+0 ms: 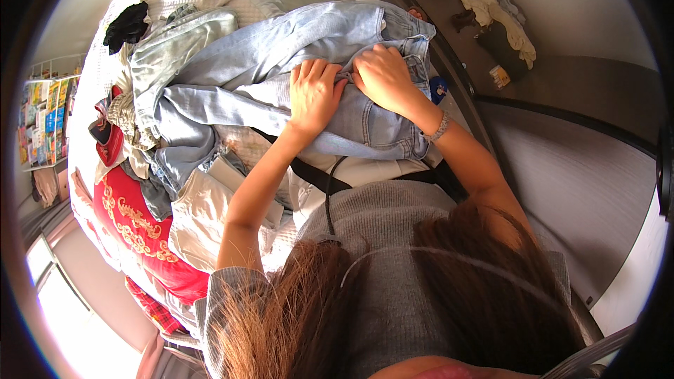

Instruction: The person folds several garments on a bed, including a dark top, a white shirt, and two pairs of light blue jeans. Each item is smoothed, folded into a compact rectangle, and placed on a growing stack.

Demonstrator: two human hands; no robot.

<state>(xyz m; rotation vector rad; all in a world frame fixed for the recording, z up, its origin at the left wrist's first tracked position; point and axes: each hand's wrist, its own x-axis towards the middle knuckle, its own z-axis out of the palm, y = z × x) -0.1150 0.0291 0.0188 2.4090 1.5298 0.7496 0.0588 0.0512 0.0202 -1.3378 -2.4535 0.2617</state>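
A pair of light blue denim jeans (337,21) lies across my lap and the bed, its waistband at the right and its legs reaching left. My left hand (315,92) rests on the upper part of the jeans, thumb and fingers pinching a fold. Close beside it, my right hand (384,71) has its fingers curled into the denim near the fly, gripping the cloth. A pale grey-green garment (184,47) lies under and beyond the trouser legs. Cream-white cloth (202,216) is heaped to the left of my left forearm.
A red cushion with gold embroidery (134,216), a black cloth (126,26) and other crumpled clothes lie on the bed at left. At right stands a dark cabinet (568,168), with clothes (497,21) and a small box (499,77) inside. A rack (47,121) hangs at far left.
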